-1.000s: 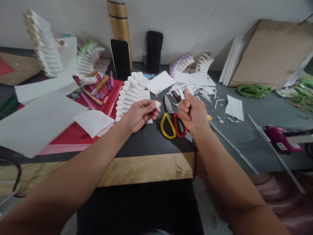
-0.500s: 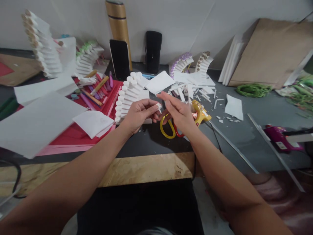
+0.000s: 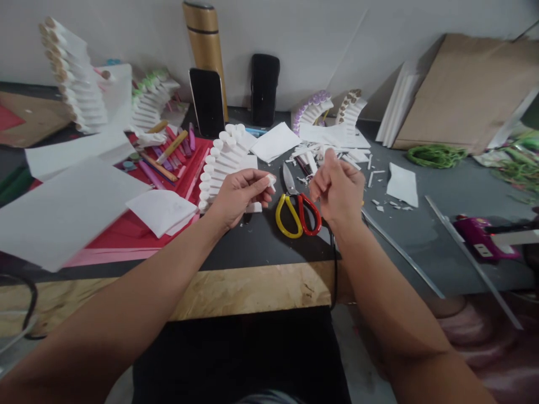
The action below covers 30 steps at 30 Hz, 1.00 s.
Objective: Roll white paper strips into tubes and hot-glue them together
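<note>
Between the thumb and fingers of my left hand [image 3: 242, 195] is a small white paper piece [image 3: 271, 181]. My right hand [image 3: 340, 191] is closed at the right, its fingers curled together; what they hold, if anything, is hidden. Scissors [image 3: 310, 214] with one yellow and one red handle lie on the table between my hands, blades pointing away. Just left of my left hand stands a stepped white paper model [image 3: 219, 163] with round-topped rolls. The yellow glue gun is out of sight, in the area my right hand covers.
White paper scraps [image 3: 309, 154] lie behind the scissors. A phone [image 3: 206, 102] leans on a gold flask [image 3: 202, 33], near a black case [image 3: 264, 90]. Loose white sheets [image 3: 63, 207] and markers [image 3: 172, 147] lie left. Green string [image 3: 438, 156] and a purple power strip [image 3: 484, 238] are at right.
My right hand has moved right, away from my left hand, and its fingers have curled in. The scissors now show fully, while the glue gun has become hidden. My left hand stays put.
</note>
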### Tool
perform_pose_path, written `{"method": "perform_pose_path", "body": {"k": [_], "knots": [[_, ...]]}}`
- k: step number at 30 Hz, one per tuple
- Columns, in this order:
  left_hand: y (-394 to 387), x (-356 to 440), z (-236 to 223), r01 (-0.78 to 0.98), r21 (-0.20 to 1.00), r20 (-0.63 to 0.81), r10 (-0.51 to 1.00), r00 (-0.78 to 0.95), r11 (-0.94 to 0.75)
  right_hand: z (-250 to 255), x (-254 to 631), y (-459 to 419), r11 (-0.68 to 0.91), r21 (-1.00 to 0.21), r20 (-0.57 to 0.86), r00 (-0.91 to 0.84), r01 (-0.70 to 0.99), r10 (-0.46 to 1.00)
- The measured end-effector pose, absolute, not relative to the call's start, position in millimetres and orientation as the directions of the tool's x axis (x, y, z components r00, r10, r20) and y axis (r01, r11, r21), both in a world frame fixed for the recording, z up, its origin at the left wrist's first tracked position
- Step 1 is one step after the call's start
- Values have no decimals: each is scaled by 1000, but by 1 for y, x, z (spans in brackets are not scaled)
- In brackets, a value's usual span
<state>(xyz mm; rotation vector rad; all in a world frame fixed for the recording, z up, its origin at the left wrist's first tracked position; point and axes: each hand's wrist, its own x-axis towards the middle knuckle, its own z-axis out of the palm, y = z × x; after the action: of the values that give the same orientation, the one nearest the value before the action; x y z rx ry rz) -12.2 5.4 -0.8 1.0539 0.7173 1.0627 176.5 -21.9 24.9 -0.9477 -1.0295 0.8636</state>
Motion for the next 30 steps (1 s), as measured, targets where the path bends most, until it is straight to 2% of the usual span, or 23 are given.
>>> {"method": "perform_pose_path", "body": {"k": [5, 10, 17, 19, 23, 25, 28, 30], "knots": [[4, -11, -1, -315, 941, 12, 922, 387, 120, 24, 187, -15, 376, -915, 302, 369, -145, 879], [2, -11, 1, -309, 943, 5, 925, 379, 122, 22, 187, -16, 355, -918, 292, 305, -179, 907], [4, -12, -1, -322, 939, 13, 921, 389, 123, 24, 184, -18, 240, -960, 177, 348, -147, 921], [4, -12, 0, -325, 938, 14, 923, 385, 121, 25, 188, -16, 257, -950, 178, 368, -178, 913], [4, -12, 1, -319, 939, 2, 929, 371, 126, 26, 205, -8, 441, -867, 312, 438, -233, 843], [4, -11, 1, -322, 939, 3, 930, 368, 124, 26, 211, -5, 522, -831, 387, 476, -191, 790], [4, -11, 0, -322, 940, 13, 928, 374, 116, 25, 209, -6, 576, -818, 496, 491, -13, 716], [4, -11, 0, -311, 944, 13, 927, 375, 113, 25, 200, -11, 547, -821, 560, 410, 163, 720]]}}
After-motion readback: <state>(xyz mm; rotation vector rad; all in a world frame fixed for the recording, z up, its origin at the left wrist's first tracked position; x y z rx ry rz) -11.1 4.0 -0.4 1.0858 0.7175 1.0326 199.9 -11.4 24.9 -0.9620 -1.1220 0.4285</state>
